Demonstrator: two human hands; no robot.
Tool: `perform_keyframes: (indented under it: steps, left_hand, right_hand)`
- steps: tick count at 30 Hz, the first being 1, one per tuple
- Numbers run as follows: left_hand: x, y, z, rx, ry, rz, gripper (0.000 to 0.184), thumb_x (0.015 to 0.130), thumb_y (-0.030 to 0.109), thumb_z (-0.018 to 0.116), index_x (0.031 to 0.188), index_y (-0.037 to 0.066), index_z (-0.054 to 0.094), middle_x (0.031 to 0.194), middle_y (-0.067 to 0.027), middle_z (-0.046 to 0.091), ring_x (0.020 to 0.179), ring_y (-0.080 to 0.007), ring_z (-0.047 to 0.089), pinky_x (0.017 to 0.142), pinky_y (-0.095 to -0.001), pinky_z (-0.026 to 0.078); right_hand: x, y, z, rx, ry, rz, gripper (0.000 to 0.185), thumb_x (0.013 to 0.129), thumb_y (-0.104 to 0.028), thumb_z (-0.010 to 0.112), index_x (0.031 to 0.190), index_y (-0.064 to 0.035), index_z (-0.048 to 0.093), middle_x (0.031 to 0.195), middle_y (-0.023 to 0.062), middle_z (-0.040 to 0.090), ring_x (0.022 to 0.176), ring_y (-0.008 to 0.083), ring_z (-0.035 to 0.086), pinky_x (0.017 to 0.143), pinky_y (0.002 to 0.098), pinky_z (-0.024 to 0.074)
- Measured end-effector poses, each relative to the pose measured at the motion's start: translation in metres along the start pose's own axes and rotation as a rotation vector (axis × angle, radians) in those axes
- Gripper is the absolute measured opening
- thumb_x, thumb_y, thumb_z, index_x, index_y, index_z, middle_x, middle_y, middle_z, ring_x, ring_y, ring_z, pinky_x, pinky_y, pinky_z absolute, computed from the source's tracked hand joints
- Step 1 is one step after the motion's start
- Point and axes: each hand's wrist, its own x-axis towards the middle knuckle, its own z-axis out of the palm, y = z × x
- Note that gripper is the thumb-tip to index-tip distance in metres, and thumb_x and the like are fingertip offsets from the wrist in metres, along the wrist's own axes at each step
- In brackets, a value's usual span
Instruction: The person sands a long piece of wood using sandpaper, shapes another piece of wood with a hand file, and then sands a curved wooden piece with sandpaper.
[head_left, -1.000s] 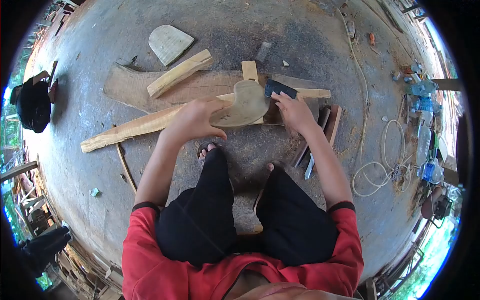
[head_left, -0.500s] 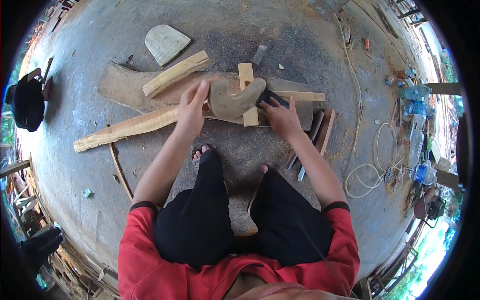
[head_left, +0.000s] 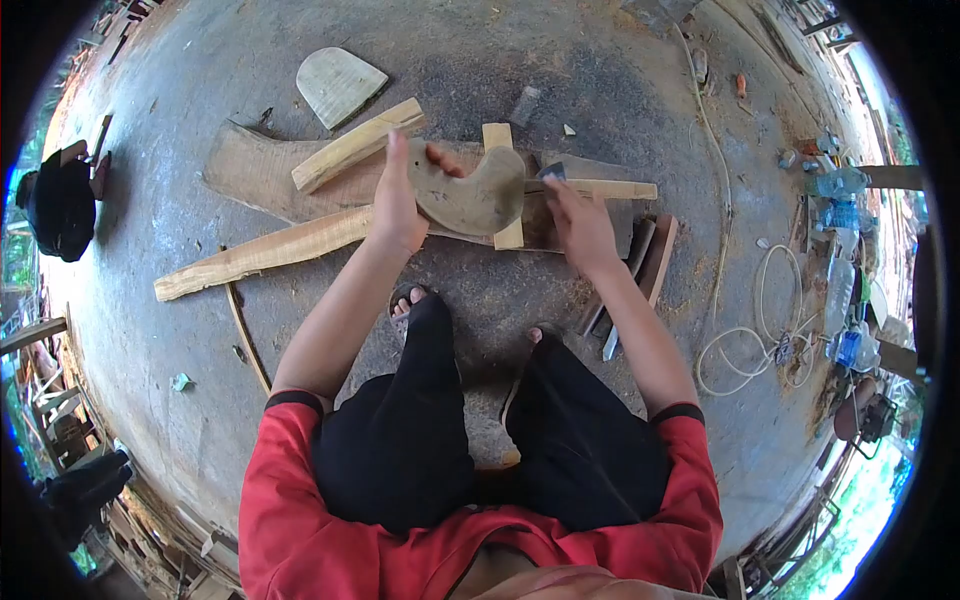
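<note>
My left hand (head_left: 399,205) grips the left end of a curved, kidney-shaped piece of wood (head_left: 475,203), thumb up and fingertips showing around its inner curve. The wood is greyish-brown and smooth-looking, held above the boards. Just right of its rounded end is my right hand (head_left: 583,228), closed on a dark flat piece (head_left: 553,172) that looks like sandpaper; motion blurs the fingers. Beneath the curved wood, a short pale wooden crosspiece (head_left: 508,238) lies across a wide brown board (head_left: 255,172).
Pale timber strips (head_left: 270,252) and a narrower length (head_left: 358,145) lie on the concrete floor. Beyond is a rounded-end board (head_left: 338,86). A dark reddish bar (head_left: 658,255) rests near my right forearm. Farther right are a coiled cord (head_left: 735,365) and plastic bottles (head_left: 838,183).
The curved wood has turned in my left hand, its right end now lower and broader to view. My right hand has shifted slightly right, and the dark piece is tilted differently.
</note>
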Motion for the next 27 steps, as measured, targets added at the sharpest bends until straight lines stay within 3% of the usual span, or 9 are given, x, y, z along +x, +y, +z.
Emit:
perform_keyframes:
  steps: [3, 7, 9, 14, 17, 19, 21, 23, 27]
  left_hand:
    - [-0.009, 0.005, 0.016, -0.053, 0.202, 0.038, 0.051, 0.087, 0.057, 0.038, 0.072, 0.008, 0.040, 0.066, -0.0035, 0.038, 0.066, -0.0181, 0.042, 0.066, -0.0307, 0.039]
    - [-0.007, -0.002, 0.013, -0.077, 0.231, 0.091, 0.053, 0.086, 0.058, 0.039, 0.072, 0.007, 0.040, 0.066, -0.0031, 0.036, 0.063, -0.0167, 0.037, 0.061, -0.0287, 0.034]
    - [-0.009, -0.006, 0.015, -0.088, 0.255, 0.129, 0.053, 0.086, 0.058, 0.038, 0.072, 0.006, 0.039, 0.065, -0.0035, 0.035, 0.062, -0.0166, 0.036, 0.059, -0.0287, 0.033]
    - [-0.007, -0.007, 0.019, -0.018, 0.277, 0.176, 0.055, 0.087, 0.058, 0.036, 0.072, 0.005, 0.039, 0.063, -0.0037, 0.035, 0.059, -0.0173, 0.036, 0.058, -0.0289, 0.033]
    - [-0.007, -0.006, 0.018, -0.006, 0.294, 0.167, 0.056, 0.087, 0.059, 0.034, 0.073, 0.005, 0.039, 0.063, -0.0039, 0.035, 0.059, -0.0176, 0.036, 0.057, -0.0289, 0.034]
    - [-0.009, -0.004, 0.018, 0.006, 0.305, 0.175, 0.057, 0.087, 0.059, 0.034, 0.073, 0.004, 0.040, 0.063, -0.0041, 0.035, 0.059, -0.0179, 0.036, 0.057, -0.0289, 0.034]
    - [-0.009, -0.005, 0.019, 0.030, 0.289, 0.181, 0.056, 0.088, 0.057, 0.034, 0.073, 0.004, 0.040, 0.063, -0.0040, 0.035, 0.059, -0.0174, 0.036, 0.056, -0.0292, 0.035]
    - [-0.003, -0.005, 0.013, 0.017, 0.304, 0.154, 0.055, 0.088, 0.057, 0.034, 0.073, 0.004, 0.040, 0.063, -0.0041, 0.035, 0.059, -0.0172, 0.036, 0.056, -0.0296, 0.035]
    - [0.005, -0.002, 0.012, 0.010, 0.304, 0.157, 0.054, 0.088, 0.056, 0.035, 0.072, 0.004, 0.039, 0.063, -0.0044, 0.036, 0.058, -0.0168, 0.037, 0.055, -0.0302, 0.037]
  right_hand:
    - [0.005, -0.001, -0.010, 0.245, -0.037, 0.187, 0.032, 0.088, -0.017, 0.047, 0.120, -0.0131, 0.049, 0.112, 0.0111, 0.057, 0.105, 0.0262, 0.053, 0.095, 0.0451, 0.0355]
    - [0.003, -0.018, 0.003, 0.314, -0.061, 0.173, 0.029, 0.087, -0.014, 0.049, 0.116, -0.0118, 0.053, 0.111, 0.0108, 0.058, 0.105, 0.0273, 0.053, 0.093, 0.0440, 0.0369]
    - [-0.002, -0.020, 0.028, 0.346, -0.036, -0.105, 0.032, 0.085, -0.011, 0.051, 0.117, -0.0112, 0.051, 0.114, 0.0080, 0.057, 0.108, 0.0263, 0.052, 0.094, 0.0442, 0.0372]
    - [-0.012, -0.085, 0.008, 0.446, -0.037, -0.244, 0.038, 0.081, -0.002, 0.051, 0.118, -0.0095, 0.050, 0.120, 0.0076, 0.053, 0.117, 0.0247, 0.046, 0.098, 0.0426, 0.0318]
    - [-0.012, -0.049, 0.032, 0.341, -0.084, -0.311, 0.039, 0.080, -0.001, 0.051, 0.118, -0.0106, 0.050, 0.120, 0.0063, 0.054, 0.117, 0.0232, 0.046, 0.100, 0.0395, 0.0309]
    - [0.001, -0.021, 0.048, 0.634, 0.003, 0.025, 0.042, 0.078, 0.002, 0.050, 0.118, -0.0101, 0.051, 0.119, 0.0075, 0.054, 0.114, 0.0233, 0.048, 0.100, 0.0358, 0.0318]
    - [0.000, -0.026, 0.020, 0.448, -0.167, 0.152, 0.048, 0.073, 0.007, 0.047, 0.118, -0.0093, 0.051, 0.119, 0.0093, 0.054, 0.111, 0.0239, 0.051, 0.099, 0.0338, 0.0328]
    - [-0.002, -0.048, 0.025, 0.303, -0.011, -0.122, 0.046, 0.077, 0.000, 0.050, 0.121, -0.0110, 0.048, 0.121, 0.0095, 0.052, 0.112, 0.0227, 0.050, 0.095, 0.0457, 0.0363]
    - [-0.005, -0.073, 0.014, 0.325, -0.052, -0.315, 0.042, 0.078, -0.002, 0.046, 0.119, -0.0111, 0.049, 0.122, 0.0084, 0.052, 0.113, 0.0232, 0.049, 0.097, 0.0452, 0.0350]
